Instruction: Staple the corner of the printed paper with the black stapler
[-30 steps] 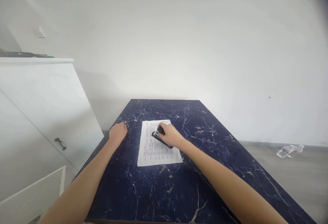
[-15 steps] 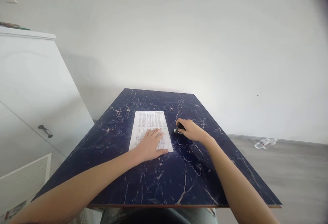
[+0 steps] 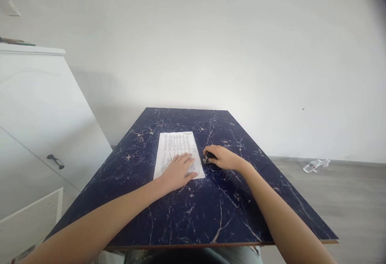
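While the left hand (image 3: pixel 177 172) lies flat with its fingers spread, the right hand (image 3: pixel 221 157) is curled tight around a small black stapler with a shiny metal part (image 3: pixel 207 159). Under the left hand is a white, oblong paper with rows of black print (image 3: pixel 169 145). The hand covers the near part of it, and the thumb is close to its right edge. The paper lies on a dark blue table with white, marble-like lines (image 3: pixel 187 219). The stapler is just to the right of the paper, with a little bit of table showing between the 2 things. Fingers hide most of the stapler, so I cannot tell if it rests on the table.

Behind the table is a plain white wall (image 3: pixel 211 46). To the left is a tall white wooden cabinet (image 3: pixel 36 95) with 1 dark curved handle (image 3: pixel 56 161). To the right, clear crumpled plastic (image 3: pixel 315 165) lies on the grey floor (image 3: pixel 337 195), near the wall.
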A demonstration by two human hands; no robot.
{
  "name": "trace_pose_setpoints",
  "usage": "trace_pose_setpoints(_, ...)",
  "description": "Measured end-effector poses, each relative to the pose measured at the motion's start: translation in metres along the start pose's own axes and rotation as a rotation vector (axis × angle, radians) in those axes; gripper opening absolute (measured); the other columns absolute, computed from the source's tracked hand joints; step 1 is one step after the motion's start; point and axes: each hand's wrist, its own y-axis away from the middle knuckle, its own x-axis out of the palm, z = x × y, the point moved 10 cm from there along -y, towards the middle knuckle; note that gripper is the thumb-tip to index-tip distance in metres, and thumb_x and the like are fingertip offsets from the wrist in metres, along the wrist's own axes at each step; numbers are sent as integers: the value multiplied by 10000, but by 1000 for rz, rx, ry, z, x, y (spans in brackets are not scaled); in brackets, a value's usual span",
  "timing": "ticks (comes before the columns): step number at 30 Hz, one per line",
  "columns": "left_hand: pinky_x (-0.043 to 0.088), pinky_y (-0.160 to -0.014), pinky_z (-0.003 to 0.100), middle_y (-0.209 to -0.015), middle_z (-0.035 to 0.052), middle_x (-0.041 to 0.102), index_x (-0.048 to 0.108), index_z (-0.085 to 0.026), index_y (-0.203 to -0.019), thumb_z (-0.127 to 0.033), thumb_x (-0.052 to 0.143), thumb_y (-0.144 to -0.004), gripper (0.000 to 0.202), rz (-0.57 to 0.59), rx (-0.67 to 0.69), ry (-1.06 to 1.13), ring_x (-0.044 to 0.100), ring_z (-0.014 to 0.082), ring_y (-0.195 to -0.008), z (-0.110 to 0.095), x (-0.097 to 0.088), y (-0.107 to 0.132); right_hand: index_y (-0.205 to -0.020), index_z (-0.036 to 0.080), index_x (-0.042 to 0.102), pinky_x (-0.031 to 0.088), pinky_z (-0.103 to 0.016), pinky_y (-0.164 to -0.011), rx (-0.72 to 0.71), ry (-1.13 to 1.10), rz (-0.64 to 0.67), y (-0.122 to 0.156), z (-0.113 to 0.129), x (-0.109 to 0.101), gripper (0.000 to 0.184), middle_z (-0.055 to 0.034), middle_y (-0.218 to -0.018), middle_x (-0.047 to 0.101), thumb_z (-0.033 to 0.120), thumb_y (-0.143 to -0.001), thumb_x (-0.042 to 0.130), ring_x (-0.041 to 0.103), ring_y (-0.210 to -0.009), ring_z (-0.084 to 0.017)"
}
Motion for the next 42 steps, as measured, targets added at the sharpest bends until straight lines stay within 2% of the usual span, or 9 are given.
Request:
trace_pose_setpoints(5, 414, -1185, 577, -1530, 161, 553, 621, -168, -1426, -679, 571, -951, 699, -42, 84, -15, 531, 363, -1401, -11, -4, 2, -1141, 217, 613, 439, -338, -857, -7, -2, -5, 0, -2, 1, 226, -80, -1074, 687, 133, -932, 587, 630, -970, -239)
trace_pose_setpoints(12, 449, -1166, 561, -1484, 171, 592, 652, -165, -1384, -605, 517, -1011, 593, -93, 153, -89, 567, 349, -1381, -15, 3, 3, -1142, 220, 608, 443, -336, -840, -5, -1, -7, 0, -1, 1, 224, -79, -1071, 677, 135, -937, 578, 624, -964, -240)
trace_pose_setpoints(15, 504, -1121, 533, -1408, 181, 650, 662, -135, -1333, -490, 498, -1052, 482, -129, 211, -147, 602, 342, -1341, -24, -1, 4, -1147, 219, 602, 440, -339, -843, -6, -3, 3, 0, 1, 1, 227, -77, -1068, 672, 135, -938, 575, 618, -971, -243)
trace_pose_setpoints(19, 631, -893, 438, -1224, 169, 732, 671, -110, -1181, -338, 427, -1090, 346, -131, 245, -252, 714, 305, -1145, -34, -9, 4, -1140, 217, 599, 437, -340, -829, 5, 3, 6, 1, 1, 0, 222, -79, -1054, 665, 130, -940, 562, 613, -959, -245)
trace_pose_setpoints(22, 640, -746, 375, -1110, 146, 746, 661, -126, -1079, -299, 384, -1101, 327, -154, 249, -280, 749, 261, -988, -36, -14, 4, -1136, 224, 603, 439, -338, -818, -4, -7, 10, 2, 2, 0, 214, -78, -1061, 670, 141, -943, 567, 612, -963, -247)
trace_pose_setpoints(25, 640, -769, 368, -1103, 145, 741, 656, -127, -1105, -218, 394, -1089, 278, -202, 285, -278, 745, 251, -998, -36, -13, 5, -1137, 231, 609, 442, -342, -833, -23, -20, 20, 2, 4, 3, 222, -70, -1062, 684, 139, -937, 582, 618, -976, -248)
trace_pose_setpoints(29, 633, -889, 390, -1176, 142, 732, 658, -132, -1179, -116, 423, -1049, 269, -207, 342, -268, 728, 246, -1076, -35, -5, 7, -1145, 232, 617, 444, -355, -863, -28, -25, 13, -2, 10, 8, 246, -72, -1078, 695, 135, -919, 603, 631, -989, -253)
trace_pose_setpoints(33, 629, -914, 395, -1206, 133, 729, 659, -141, -1219, -96, 436, -1029, 296, -193, 347, -253, 723, 248, -1093, -34, -2, 7, -1132, 230, 615, 444, -357, -851, -27, -30, 1, -5, 17, 10, 211, -74, -1073, 694, 163, -934, 598, 634, -971, -254)
trace_pose_setpoints(42, 622, -934, 409, -1205, 128, 738, 650, -110, -1239, -55, 489, -986, 306, -197, 392, -288, 722, 263, -1094, -45, -8, 9, -1110, 223, 620, 443, -345, -825, -56, -52, 1, -7, 25, 11, 199, -67, -1048, 687, 152, -925, 599, 629, -951, -241)
